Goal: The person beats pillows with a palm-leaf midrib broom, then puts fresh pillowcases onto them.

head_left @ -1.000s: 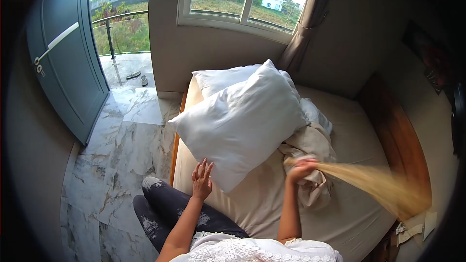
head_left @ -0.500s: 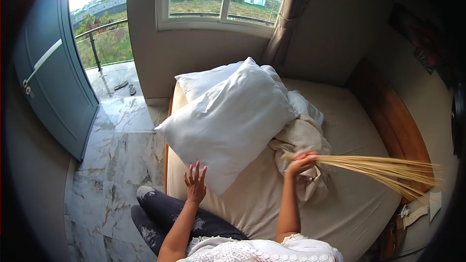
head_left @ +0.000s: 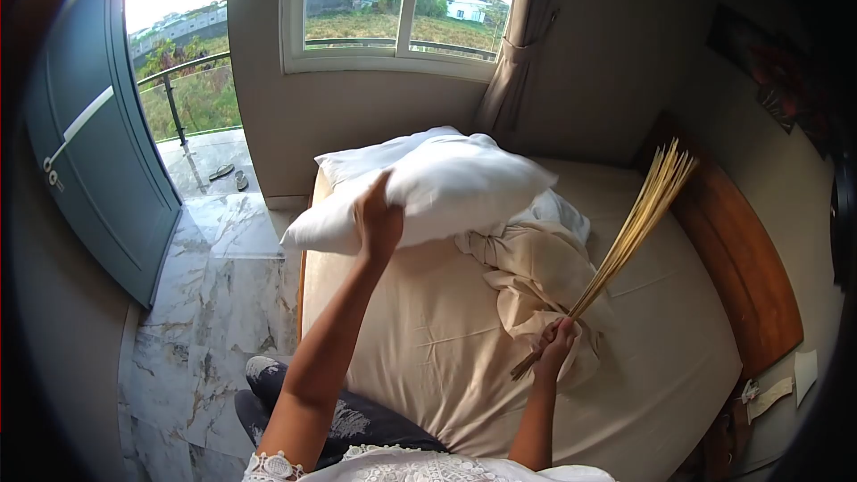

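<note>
My left hand (head_left: 379, 219) grips the near edge of a white pillow (head_left: 464, 187), lifted at this side and slightly blurred. Another white pillow (head_left: 353, 161) lies behind it on the bed. In my right hand (head_left: 555, 344) is a stick broom (head_left: 634, 236), its fingers wrapped round the bound end. The broom's loose bristles point up and away toward the headboard. Just beyond that hand, a crumpled beige cloth (head_left: 536, 277) lies on the bed, with a white bundle (head_left: 558, 212) behind it.
The bed (head_left: 661, 348) has a beige fitted sheet and a wooden headboard (head_left: 741, 277) at the right. On the left, a grey-blue door (head_left: 98, 125) stands open to a balcony with sandals (head_left: 221, 173). A curtain (head_left: 518, 62) hangs beside the window.
My left hand has moved forward and taken hold of the pillow, whose near edge has risen. My right hand has come lower, and the broom has swung from pointing right to pointing up.
</note>
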A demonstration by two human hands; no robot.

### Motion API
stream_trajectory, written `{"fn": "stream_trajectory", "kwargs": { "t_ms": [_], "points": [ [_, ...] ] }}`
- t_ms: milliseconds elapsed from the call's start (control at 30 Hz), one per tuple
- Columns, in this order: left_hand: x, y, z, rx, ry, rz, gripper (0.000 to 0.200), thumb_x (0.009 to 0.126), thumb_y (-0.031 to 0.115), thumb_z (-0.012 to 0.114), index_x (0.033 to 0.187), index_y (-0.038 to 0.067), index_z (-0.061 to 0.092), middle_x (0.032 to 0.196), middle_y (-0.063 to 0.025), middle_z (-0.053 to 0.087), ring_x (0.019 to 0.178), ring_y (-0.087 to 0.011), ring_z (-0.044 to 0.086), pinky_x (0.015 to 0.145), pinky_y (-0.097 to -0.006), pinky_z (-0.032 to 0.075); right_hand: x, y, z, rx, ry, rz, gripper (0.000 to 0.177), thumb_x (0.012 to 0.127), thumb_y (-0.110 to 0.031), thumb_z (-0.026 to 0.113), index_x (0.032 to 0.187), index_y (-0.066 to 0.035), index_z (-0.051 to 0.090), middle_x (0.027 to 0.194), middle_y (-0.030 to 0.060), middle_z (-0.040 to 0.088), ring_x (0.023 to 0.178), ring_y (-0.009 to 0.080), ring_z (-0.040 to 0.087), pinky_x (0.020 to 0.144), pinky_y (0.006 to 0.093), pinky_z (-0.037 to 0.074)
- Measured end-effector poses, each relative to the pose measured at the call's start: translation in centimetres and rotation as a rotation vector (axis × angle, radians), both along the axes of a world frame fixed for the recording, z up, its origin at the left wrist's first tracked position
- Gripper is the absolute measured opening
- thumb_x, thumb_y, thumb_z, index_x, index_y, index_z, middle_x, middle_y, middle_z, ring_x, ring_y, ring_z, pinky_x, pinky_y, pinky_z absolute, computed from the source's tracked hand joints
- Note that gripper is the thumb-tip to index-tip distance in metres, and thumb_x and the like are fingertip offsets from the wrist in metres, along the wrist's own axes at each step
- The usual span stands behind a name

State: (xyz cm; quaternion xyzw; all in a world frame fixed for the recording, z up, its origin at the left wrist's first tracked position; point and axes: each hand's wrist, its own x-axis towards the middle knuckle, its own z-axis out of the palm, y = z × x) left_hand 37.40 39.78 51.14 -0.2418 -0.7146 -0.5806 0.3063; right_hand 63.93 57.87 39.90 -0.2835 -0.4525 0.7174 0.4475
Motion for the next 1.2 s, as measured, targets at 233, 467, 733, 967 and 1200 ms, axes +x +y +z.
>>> {"fn": "stream_trajectory", "kwargs": {
  "t_ms": [233,467,733,967,1200],
  "points": [
    [-2.3,-2.9,5.7,0.883,-0.202,-0.138,0.029,0.085,0.019,0.042,0.100,-0.003,0.052,0.101,-0.0120,0.051,0.087,-0.0188,0.050,0.073,-0.0313,0.042,-1.2,-2.5,-2.7,-0.123,-0.010,0.152,0.033,0.084,-0.046,0.046,0.073,-0.015,0.040,0.050,-0.0058,0.029,0.035,0.0044,0.022,0.030,0.0201,0.020],
    [3.4,-0.3,-15.4,0.923,-0.338,-0.100,0.047,0.090,0.024,0.040,0.127,0.000,0.027,0.126,-0.0129,0.036,0.111,-0.0225,0.037,0.094,-0.0323,0.030,-3.7,-1.7,-2.0,0.068,-0.162,0.045,0.030,0.090,-0.035,0.038,0.081,-0.008,0.046,0.052,-0.0037,0.033,0.038,0.0050,0.030,0.034,0.0195,0.027],
    [6.9,-6.2,-29.7,0.805,-1.230,-0.190,0.052,0.088,0.033,0.045,0.128,0.006,0.027,0.120,-0.0100,0.041,0.098,-0.0214,0.048,0.077,-0.0360,0.043,-2.2,1.6,13.1,0.606,0.138,-0.342,0.032,0.092,-0.029,0.036,0.092,0.002,0.046,0.061,0.0017,0.036,0.050,0.0085,0.038,0.049,0.0243,0.042],
    [5.9,-13.6,-29.7,0.914,-0.961,-0.033,0.061,0.082,0.041,0.053,0.127,0.007,0.031,0.116,-0.0128,0.044,0.098,-0.0210,0.050,0.076,-0.0335,0.044,-8.8,-0.7,15.6,0.736,0.709,-0.506,0.038,0.091,-0.039,0.033,0.082,-0.003,0.038,0.055,0.0013,0.032,0.046,0.0086,0.033,0.056,0.0313,0.045],
    [4.7,-15.7,-30.0,0.189,-0.388,0.074,0.040,0.076,0.022,0.065,0.108,0.002,0.053,0.104,-0.0108,0.055,0.095,-0.0192,0.052,0.078,-0.0267,0.042,-13.6,1.0,-9.9,0.646,-0.921,0.270,0.029,0.085,-0.030,0.041,0.078,-0.003,0.049,0.062,0.0146,0.053,0.056,0.0306,0.054,0.053,0.0383,0.047]
  ]
}}
